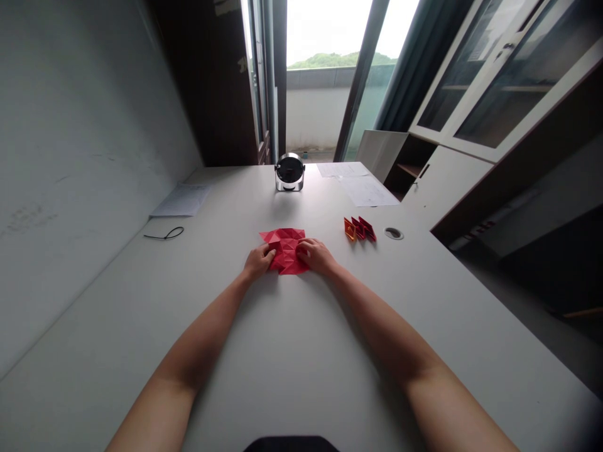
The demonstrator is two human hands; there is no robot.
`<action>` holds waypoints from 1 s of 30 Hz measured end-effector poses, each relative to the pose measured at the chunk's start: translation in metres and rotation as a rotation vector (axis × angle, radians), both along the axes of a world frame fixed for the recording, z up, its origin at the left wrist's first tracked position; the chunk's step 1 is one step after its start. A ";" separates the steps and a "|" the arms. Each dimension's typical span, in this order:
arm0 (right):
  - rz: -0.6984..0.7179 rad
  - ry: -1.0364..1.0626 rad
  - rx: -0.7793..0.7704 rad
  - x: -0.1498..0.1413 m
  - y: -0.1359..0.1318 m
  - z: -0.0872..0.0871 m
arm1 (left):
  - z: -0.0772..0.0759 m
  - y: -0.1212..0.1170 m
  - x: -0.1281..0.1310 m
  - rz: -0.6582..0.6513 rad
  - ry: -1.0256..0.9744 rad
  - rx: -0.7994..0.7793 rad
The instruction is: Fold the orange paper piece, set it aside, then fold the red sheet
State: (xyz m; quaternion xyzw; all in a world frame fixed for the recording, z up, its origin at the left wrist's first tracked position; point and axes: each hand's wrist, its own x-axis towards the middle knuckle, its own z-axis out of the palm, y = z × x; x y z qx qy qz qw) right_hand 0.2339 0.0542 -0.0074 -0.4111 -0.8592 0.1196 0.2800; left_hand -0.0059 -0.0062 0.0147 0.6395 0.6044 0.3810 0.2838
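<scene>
A red sheet of origami paper (287,251), covered in crease lines and partly folded, lies on the white table between my hands. My left hand (259,260) pinches its left edge, thumb on top of the paper. At the right edge, my right hand (316,255) grips the sheet with thumb and fingers curled over it. The undersides of both grips are hidden. To the right stand several small folded paper pieces in a row, an orange one (349,230) and dark red ones (363,228).
A round black-and-silver device on a stand (289,172) is at the table's far side. Papers lie at the back right (367,190) and back left (181,199). A black cable tie (166,236) lies left; a cable hole (394,233) is right. The wall borders the left.
</scene>
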 end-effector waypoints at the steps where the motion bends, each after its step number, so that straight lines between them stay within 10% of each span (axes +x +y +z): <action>1: 0.002 0.002 0.000 0.000 0.000 0.000 | -0.001 0.001 -0.001 -0.006 0.020 0.007; 30: 0.017 0.006 0.005 0.001 0.001 -0.001 | 0.002 -0.001 0.002 -0.006 0.034 0.033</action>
